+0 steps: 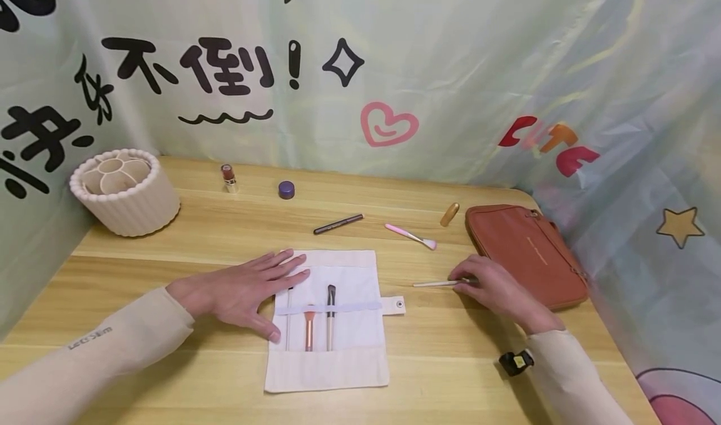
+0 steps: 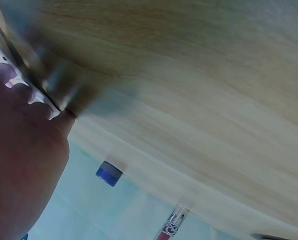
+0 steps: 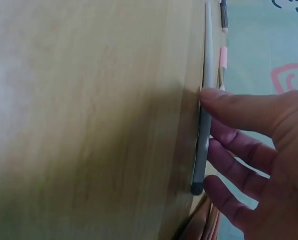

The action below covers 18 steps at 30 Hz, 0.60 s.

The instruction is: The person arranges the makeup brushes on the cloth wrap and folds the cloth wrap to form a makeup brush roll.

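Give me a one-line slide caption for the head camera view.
Left hand rests flat on a white brush roll while the right hand touches a thin white brush on the wooden table.

Item count, as visible on the worktop point(image 1: 169, 375):

- Hands: two, a left hand point(image 1: 242, 290) and a right hand point(image 1: 492, 284).
- Fabric brush roll point(image 1: 349, 362): one.
- Brushes seated in the roll: three point(image 1: 310, 328).
- Loose brushes: two, one pink-handled point(image 1: 411, 235) and one white-handled point(image 1: 436, 283).
- Dark pencil point(image 1: 338, 223): one.
- Lipstick point(image 1: 228, 178): one.
- Purple jar point(image 1: 286, 189): one.
- Gold tube point(image 1: 449, 215): one.
- Brown pouch point(image 1: 526, 253): one.
- Ribbed white organiser point(image 1: 132, 209): one.
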Each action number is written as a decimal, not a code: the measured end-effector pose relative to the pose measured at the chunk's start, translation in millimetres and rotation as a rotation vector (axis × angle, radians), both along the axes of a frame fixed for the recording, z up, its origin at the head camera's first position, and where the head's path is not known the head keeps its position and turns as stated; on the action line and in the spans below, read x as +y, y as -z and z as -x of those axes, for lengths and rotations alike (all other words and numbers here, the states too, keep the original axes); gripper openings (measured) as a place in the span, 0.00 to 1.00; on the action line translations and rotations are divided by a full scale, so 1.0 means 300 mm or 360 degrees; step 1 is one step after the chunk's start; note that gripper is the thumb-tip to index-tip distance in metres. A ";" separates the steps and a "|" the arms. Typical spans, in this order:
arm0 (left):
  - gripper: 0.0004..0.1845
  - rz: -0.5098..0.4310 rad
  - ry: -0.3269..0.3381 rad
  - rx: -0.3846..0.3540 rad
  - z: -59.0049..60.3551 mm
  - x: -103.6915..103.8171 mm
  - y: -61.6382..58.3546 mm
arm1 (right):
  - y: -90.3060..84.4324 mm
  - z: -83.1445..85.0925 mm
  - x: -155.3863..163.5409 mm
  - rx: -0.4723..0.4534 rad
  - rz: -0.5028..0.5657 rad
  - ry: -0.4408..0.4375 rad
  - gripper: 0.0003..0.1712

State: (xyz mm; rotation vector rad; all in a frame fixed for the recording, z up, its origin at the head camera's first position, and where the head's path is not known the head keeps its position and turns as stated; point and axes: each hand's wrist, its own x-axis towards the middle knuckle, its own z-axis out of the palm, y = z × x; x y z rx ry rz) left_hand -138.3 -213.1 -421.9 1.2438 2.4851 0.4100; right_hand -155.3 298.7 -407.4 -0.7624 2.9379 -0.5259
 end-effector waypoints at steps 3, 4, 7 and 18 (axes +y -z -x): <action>0.60 -0.0006 -0.0004 -0.0007 -0.001 0.000 0.000 | 0.006 0.007 -0.013 -0.0002 -0.0008 -0.0001 0.07; 0.60 -0.0005 -0.0004 -0.0004 -0.001 0.000 -0.001 | 0.007 0.008 -0.017 -0.0001 -0.0016 -0.0003 0.08; 0.60 -0.0003 -0.0001 0.0010 -0.001 0.001 -0.001 | 0.011 0.011 -0.025 0.0013 -0.0044 -0.0018 0.08; 0.60 0.0005 0.0008 0.0011 0.000 0.007 -0.004 | -0.007 -0.002 -0.057 -0.0133 0.0153 -0.0010 0.01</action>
